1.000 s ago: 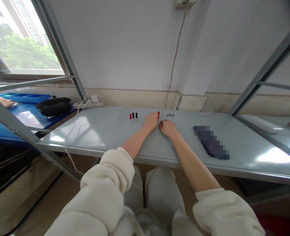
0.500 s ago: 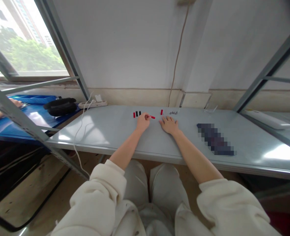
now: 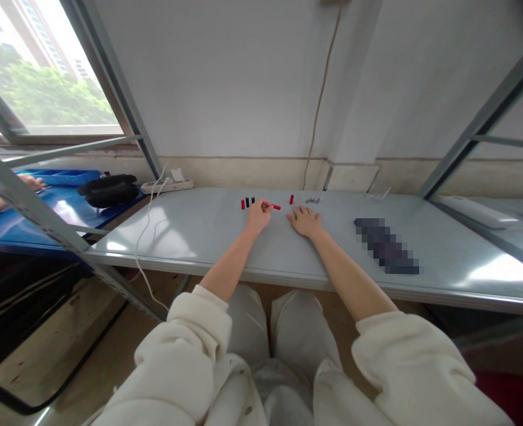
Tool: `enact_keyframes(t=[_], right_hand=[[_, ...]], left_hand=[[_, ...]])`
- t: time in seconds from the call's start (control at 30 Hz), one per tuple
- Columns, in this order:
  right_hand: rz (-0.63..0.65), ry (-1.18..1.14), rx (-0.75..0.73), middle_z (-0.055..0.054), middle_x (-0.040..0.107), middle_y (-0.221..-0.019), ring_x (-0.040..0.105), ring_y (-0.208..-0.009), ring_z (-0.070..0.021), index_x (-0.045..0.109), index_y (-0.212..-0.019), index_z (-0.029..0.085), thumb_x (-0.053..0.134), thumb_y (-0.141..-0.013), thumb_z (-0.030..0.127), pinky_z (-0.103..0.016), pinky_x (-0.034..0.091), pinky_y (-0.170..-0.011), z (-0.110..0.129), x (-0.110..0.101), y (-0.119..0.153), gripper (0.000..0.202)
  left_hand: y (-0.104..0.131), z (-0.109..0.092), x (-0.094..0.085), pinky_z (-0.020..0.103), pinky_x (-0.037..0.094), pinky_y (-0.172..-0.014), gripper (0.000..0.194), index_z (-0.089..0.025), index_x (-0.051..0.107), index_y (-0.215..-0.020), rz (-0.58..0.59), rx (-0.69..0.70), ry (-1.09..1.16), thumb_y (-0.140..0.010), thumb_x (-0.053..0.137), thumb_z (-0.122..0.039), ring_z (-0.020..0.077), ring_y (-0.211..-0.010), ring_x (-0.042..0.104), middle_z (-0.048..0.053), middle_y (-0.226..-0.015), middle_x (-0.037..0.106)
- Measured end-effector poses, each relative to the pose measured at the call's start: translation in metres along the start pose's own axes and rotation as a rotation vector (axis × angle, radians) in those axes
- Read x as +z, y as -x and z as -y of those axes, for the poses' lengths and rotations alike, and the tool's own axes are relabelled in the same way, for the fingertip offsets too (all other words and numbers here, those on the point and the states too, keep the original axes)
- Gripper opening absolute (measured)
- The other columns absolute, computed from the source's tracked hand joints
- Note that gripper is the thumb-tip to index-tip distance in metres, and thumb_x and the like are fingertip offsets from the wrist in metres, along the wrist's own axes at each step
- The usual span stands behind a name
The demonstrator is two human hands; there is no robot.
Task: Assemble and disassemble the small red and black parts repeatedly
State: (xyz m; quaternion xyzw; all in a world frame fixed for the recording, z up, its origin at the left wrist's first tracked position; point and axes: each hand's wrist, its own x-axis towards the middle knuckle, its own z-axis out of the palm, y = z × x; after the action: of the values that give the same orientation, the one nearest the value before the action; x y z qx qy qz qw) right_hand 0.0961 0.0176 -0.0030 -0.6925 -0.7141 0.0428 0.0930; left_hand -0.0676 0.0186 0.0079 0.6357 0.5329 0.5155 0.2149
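Observation:
My left hand (image 3: 258, 215) is closed in a pinch, and a small red cylinder (image 3: 276, 207) sticks out sideways to the right of its fingertips. Beyond and left of that hand stand a second red cylinder (image 3: 242, 204) and two black cylinders (image 3: 247, 202), the rightmost partly behind the hand. My right hand (image 3: 304, 222) lies flat on the grey table (image 3: 217, 236), fingers spread, holding nothing. Just past its fingertips are another red cylinder (image 3: 291, 199) and several small metallic pieces (image 3: 313, 200), too small to name.
A pixelated dark item (image 3: 388, 245) lies to the right. At the back left are a white power strip (image 3: 168, 186) and its cable. On the blue table, a black case (image 3: 109, 190) and blue tray (image 3: 64, 177) sit near another person's hand (image 3: 31, 181). Metal shelf posts (image 3: 128, 94) flank the table.
My camera view has shifted slightly. My left hand and the red cylinder at its fingertips are nearly where they were; my right hand still lies flat.

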Motion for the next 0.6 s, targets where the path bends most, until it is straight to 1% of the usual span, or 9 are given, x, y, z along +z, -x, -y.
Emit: enact_keyframes(t=[0.13, 0.23, 0.3, 0.37, 0.47, 0.53, 0.6], right_hand=[[0.008, 0.001, 0.006, -0.012, 0.023, -0.145, 0.018, -0.132, -0.0286, 0.028, -0.138, 0.018, 0.016, -0.088, 0.05, -0.057, 0.012, -0.102, 0.001, -0.002, 0.001, 0.061], [-0.005, -0.009, 0.005, -0.012, 0.025, -0.144, 0.02, -0.131, -0.0289, 0.031, -0.136, 0.017, 0.017, -0.088, 0.049, -0.057, 0.013, -0.101, 0.001, -0.003, 0.003, 0.059], [-0.027, -0.007, -0.018, -0.013, 0.028, -0.142, 0.022, -0.13, -0.029, 0.035, -0.133, 0.016, 0.021, -0.089, 0.046, -0.057, 0.015, -0.1, 0.002, -0.003, 0.005, 0.056], [-0.062, -0.002, -0.072, -0.014, 0.036, -0.137, 0.028, -0.126, -0.029, 0.041, -0.128, 0.015, 0.027, -0.089, 0.041, -0.056, 0.021, -0.099, 0.003, -0.004, 0.008, 0.05], [-0.143, -0.053, -0.168, -0.014, 0.047, -0.126, 0.04, -0.117, -0.027, 0.049, -0.118, 0.015, 0.037, -0.085, 0.033, -0.047, 0.032, -0.094, 0.005, -0.007, 0.011, 0.04], [-0.21, -0.15, -0.225, -0.013, 0.053, -0.117, 0.047, -0.109, -0.0233, 0.052, -0.111, 0.016, 0.04, -0.083, 0.028, -0.039, 0.037, -0.089, 0.006, -0.01, 0.01, 0.033], [-0.279, -0.278, -0.281, -0.011, 0.058, -0.104, 0.053, -0.096, -0.0197, 0.054, -0.101, 0.017, 0.04, -0.081, 0.025, -0.034, 0.04, -0.084, 0.007, -0.012, 0.008, 0.026]], left_hand=[[0.0, -0.002, -0.002, 0.024, 0.041, -0.064, 0.009, -0.018, 0.049, -0.066, 0.001, -0.019, 0.02, -0.072, 0.055, -0.013, 0.0094, -0.06, 0.05, 0.0, -0.066, 0.059], [-0.001, -0.001, -0.001, 0.024, 0.041, -0.065, 0.008, -0.017, 0.05, -0.067, 0.011, -0.04, 0.039, -0.072, 0.055, -0.013, 0.0096, -0.06, 0.051, 0.0, -0.066, 0.06], [-0.001, 0.0, 0.0, 0.024, 0.041, -0.065, 0.008, -0.017, 0.049, -0.067, 0.016, -0.047, 0.057, -0.072, 0.055, -0.013, 0.0096, -0.061, 0.051, 0.0, -0.067, 0.06], [-0.001, 0.001, 0.002, 0.024, 0.041, -0.065, 0.008, -0.018, 0.049, -0.068, 0.022, -0.047, 0.082, -0.072, 0.054, -0.013, 0.0098, -0.061, 0.051, 0.0, -0.066, 0.059], [0.0, 0.002, 0.004, 0.024, 0.041, -0.065, 0.008, -0.018, 0.048, -0.068, 0.032, -0.068, 0.115, -0.073, 0.053, -0.014, 0.0104, -0.061, 0.051, 0.0, -0.065, 0.059], [0.0, 0.0, 0.004, 0.024, 0.04, -0.065, 0.009, -0.018, 0.048, -0.067, 0.031, -0.098, 0.131, -0.072, 0.054, -0.013, 0.0105, -0.06, 0.051, -0.001, -0.064, 0.058], [0.001, -0.003, 0.002, 0.024, 0.04, -0.065, 0.011, -0.018, 0.048, -0.066, 0.031, -0.127, 0.164, -0.072, 0.055, -0.013, 0.0104, -0.06, 0.051, -0.001, -0.062, 0.057]])
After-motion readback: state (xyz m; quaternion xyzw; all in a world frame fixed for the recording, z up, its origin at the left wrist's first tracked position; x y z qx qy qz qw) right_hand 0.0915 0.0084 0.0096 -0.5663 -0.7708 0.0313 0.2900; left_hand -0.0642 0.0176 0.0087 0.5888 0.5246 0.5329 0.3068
